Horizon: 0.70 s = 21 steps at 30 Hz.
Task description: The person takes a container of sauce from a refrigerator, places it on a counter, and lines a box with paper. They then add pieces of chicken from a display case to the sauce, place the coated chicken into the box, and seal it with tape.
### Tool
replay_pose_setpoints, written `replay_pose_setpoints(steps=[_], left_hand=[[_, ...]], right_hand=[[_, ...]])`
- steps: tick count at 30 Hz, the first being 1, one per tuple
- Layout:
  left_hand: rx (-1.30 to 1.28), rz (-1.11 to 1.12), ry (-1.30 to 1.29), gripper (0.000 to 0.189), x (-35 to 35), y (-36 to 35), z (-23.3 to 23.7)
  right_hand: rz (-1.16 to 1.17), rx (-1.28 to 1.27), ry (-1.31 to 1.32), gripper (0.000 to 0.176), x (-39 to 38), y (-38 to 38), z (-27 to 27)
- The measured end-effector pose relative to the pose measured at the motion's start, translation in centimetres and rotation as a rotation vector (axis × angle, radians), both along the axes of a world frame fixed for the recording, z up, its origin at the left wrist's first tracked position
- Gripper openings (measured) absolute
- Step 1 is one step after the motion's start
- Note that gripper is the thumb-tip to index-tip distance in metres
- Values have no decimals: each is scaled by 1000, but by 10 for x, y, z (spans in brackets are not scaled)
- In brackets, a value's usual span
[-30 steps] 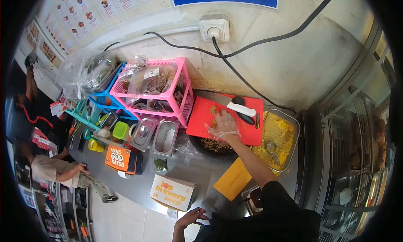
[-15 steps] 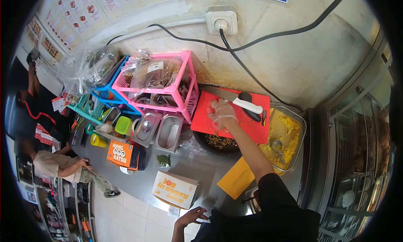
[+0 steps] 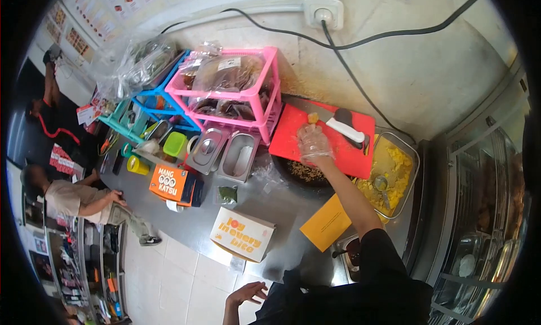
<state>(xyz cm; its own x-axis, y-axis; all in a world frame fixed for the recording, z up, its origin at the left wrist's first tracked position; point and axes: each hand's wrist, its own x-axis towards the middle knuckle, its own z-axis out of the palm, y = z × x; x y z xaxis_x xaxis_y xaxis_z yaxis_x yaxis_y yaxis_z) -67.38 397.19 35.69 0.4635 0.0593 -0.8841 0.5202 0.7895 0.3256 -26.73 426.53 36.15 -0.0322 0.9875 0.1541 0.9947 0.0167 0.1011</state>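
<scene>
My right hand (image 3: pixel 315 143), in a clear plastic glove, is over the red cutting board (image 3: pixel 352 163). Its fingers look bent and drawn together; a small yellowish-brown lump (image 3: pixel 313 118) shows at their tips, and whatever they grip is hidden. Beside them on the board lies a knife with a white handle (image 3: pixel 345 129), next to a dark-handled tool (image 3: pixel 343 116). Below the board's front edge is a dark round pan (image 3: pixel 304 173) with brown crumbs. My bare left hand (image 3: pixel 248 293) hangs near the counter's front edge, fingers apart, holding nothing.
A metal tray (image 3: pixel 416 178) holds yellow food and a scoop. A yellow envelope (image 3: pixel 326 222), a white box (image 3: pixel 242 235), an orange box (image 3: pixel 172 184) and metal containers (image 3: pixel 236 155) stand on the counter. Pink baskets (image 3: pixel 225 94) stand behind. A person (image 3: pixel 79 201) is at left.
My view has shifted, moving the scene sideways. The fingers of my right hand have moved over the board, and the yellowish-brown lump now shows beyond them. My left hand stays low with fingers apart.
</scene>
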Motion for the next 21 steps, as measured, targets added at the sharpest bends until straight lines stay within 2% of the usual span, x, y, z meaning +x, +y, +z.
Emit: replay_pose_setpoints(steps=[3,4,5,6,7,8,11,13,14,16,18,19,21], left_hand=[[74,-196,367,52,-39,-51,-54],[27,-204,453,58,-70,-84,-97],[-43,-148,586,62,-78,-108,-112],[-96,-130,641,63,-100,-141,-150],[-74,29,520,55,-98,-158,-119],[-24,88,470,55,-96,-169,-110],[59,118,467,54,-87,-173,-102],[97,124,473,53,-84,-165,-101],[110,125,470,53,-83,-161,-102],[134,123,464,52,-85,-153,-105],[149,110,442,52,-88,-141,-110],[150,97,428,52,-89,-135,-113],[150,62,399,51,-91,-123,-118]], right_hand=[[37,84,133,36,-3,-5,8],[27,139,199,35,-5,-6,13],[31,140,200,35,-6,-8,15],[-30,82,299,34,-7,-11,16],[-95,22,397,33,-8,-13,16],[-100,25,395,33,-6,-10,13],[-114,-3,306,34,4,1,-1],[-247,121,658,37,11,3,-1],[-260,118,655,37,9,-4,16],[-540,-1,1020,43,5,-25,69],[-477,257,1239,41,27,-22,31],[-522,250,1224,41,36,-33,29],[-482,327,1934,33,52,-58,46]])
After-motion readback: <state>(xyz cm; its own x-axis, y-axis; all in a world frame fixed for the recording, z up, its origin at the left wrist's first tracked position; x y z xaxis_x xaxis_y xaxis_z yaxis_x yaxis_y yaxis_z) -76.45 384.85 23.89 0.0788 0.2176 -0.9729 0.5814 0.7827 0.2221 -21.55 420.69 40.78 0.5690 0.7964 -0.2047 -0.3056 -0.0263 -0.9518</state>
